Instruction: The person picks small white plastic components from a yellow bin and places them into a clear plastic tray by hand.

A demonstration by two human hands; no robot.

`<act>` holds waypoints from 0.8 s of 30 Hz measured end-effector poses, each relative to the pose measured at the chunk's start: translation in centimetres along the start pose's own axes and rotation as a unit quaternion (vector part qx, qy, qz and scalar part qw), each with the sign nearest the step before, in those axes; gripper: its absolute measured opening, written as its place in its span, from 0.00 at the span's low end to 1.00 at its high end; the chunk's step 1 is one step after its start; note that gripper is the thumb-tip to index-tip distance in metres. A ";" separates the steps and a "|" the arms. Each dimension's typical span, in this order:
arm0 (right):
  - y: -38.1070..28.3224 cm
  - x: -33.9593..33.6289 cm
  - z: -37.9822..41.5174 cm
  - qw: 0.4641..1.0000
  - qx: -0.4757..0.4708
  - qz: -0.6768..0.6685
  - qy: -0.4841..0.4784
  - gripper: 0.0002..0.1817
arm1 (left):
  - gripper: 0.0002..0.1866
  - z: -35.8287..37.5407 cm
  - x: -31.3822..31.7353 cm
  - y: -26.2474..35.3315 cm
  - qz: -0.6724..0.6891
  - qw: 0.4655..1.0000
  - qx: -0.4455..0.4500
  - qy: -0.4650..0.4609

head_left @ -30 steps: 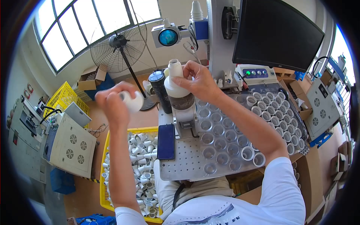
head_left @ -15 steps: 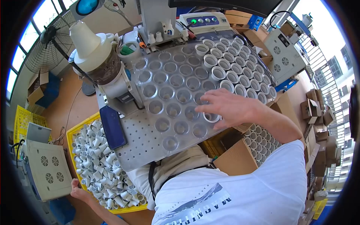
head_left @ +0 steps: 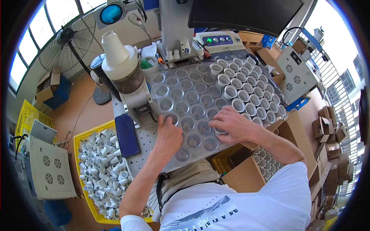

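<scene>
A clear plastic tray (head_left: 196,112) with rows of round pockets lies on the perforated metal plate (head_left: 135,163). White cups (head_left: 230,91) stand upright in its right-hand pockets, while those toward the left hold none. My left hand (head_left: 168,135) is at the tray's left side, fingers bent, with index finger and thumb at a pocket's rim. My right hand (head_left: 235,125) curls over the front of the tray, fingers around a white cup (head_left: 220,131) that it mostly covers.
A yellow bin (head_left: 85,192) heaped with loose white cups stands at lower left. A phone (head_left: 127,134) lies on the plate's left edge, beside a machine with a white cone top (head_left: 117,57). A cardboard box (head_left: 246,173) holding more cups is at right front, below a monitor (head_left: 246,15).
My left hand has come up from beside the yellow bin to the tray's left side. My right hand's fingers, stretched before, are now bent over the cup. The view has shifted.
</scene>
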State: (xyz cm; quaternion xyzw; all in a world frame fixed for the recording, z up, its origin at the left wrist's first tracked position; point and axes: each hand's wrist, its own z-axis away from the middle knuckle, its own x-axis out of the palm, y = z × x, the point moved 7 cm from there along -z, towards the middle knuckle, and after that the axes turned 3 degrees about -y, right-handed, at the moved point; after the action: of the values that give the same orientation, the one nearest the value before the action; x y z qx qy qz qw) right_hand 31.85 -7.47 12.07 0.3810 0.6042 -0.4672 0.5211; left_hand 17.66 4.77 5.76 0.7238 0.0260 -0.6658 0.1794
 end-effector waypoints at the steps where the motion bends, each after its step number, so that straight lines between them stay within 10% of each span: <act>1: 0.2 0.6 0.3 1.000 0.005 0.003 0.004 0.25 | 0.09 -0.3 1.0 -0.8 -0.035 0.998 -0.045 -0.040; 4: 0.5 0.0 0.6 0.993 -0.008 -0.026 0.117 0.21 | 0.09 0.9 0.7 -0.9 -0.028 0.998 -0.050 0.001; 24: 0.8 -1.0 -1.8 0.987 -0.090 0.070 0.116 0.13 | 0.08 0.7 -0.2 -0.7 0.012 0.991 -0.111 0.076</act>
State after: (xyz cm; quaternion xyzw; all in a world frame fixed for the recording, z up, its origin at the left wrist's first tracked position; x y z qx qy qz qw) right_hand 32.34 -5.52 12.96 0.4252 0.6724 -0.3257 0.5109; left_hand 16.74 5.30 5.79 0.7484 0.1044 -0.5994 0.2642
